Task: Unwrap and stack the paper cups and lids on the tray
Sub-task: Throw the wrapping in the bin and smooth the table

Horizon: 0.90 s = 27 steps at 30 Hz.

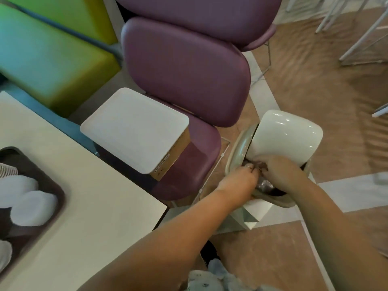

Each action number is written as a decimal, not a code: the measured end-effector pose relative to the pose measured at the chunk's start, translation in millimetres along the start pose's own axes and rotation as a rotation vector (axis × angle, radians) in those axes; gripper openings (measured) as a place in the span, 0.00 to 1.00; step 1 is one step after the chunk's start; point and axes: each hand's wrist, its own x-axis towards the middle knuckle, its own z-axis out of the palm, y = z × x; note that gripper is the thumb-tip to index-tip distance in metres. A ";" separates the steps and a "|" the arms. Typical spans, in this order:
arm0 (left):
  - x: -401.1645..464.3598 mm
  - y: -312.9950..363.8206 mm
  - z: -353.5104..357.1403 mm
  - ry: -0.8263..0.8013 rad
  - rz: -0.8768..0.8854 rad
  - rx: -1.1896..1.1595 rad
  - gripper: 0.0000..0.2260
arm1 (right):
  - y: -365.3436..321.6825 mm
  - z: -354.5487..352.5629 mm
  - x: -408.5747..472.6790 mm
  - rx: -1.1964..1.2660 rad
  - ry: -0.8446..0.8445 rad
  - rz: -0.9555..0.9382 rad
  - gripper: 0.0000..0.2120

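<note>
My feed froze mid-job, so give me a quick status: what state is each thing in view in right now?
bin lid: swung up, open.
bin: open, dark bag inside.
left hand: at the bin mouth, fingers curled on something dark; what it is cannot be told.
right hand: at the bin mouth, same.
tray: on the table, holding lids and cups.
lids: unwrapped, lying on the tray.
cups: nested, at the frame edge.
cardboard box: on the purple seat, white board on top.

1 head-worn view looks steeply down (wide-angle), close over floor and table [88, 198].
</note>
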 end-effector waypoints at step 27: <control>-411.0 -86.8 -45.8 0.540 -1.421 0.009 0.21 | -364.0 149.4 -110.1 -0.119 0.019 -1.161 0.28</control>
